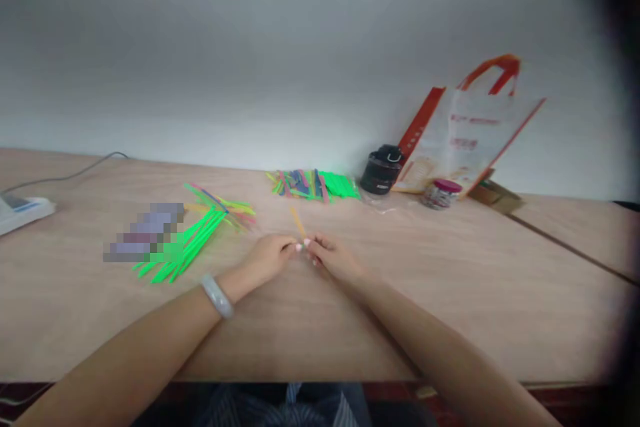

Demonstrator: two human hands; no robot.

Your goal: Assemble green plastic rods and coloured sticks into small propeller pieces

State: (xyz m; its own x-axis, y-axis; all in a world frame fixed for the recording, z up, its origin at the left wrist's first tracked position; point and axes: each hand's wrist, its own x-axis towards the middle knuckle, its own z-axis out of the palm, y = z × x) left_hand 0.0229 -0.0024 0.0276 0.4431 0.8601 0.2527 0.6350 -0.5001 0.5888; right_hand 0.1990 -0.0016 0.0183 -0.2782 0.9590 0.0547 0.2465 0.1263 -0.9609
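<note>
My left hand (269, 256) and my right hand (334, 257) meet at the middle of the wooden table (450, 280), fingertips pinched together. Between them they hold a thin orange strip (297, 220) that points away from me. A pale bangle (217, 295) sits on my left wrist. To the left lies a loose spread of bright green strips (187, 247) with a few yellow and pink ones (225, 203) across their far end. Farther back rests a packet of mixed coloured strips (314, 185).
A black round container (381, 170), a small jar with a pink lid (441, 193) and a white-and-orange bag (467, 137) stand at the back right by the wall. A white device (20, 211) with a grey cable sits at the left edge. A seam (570, 247) splits the table on the right.
</note>
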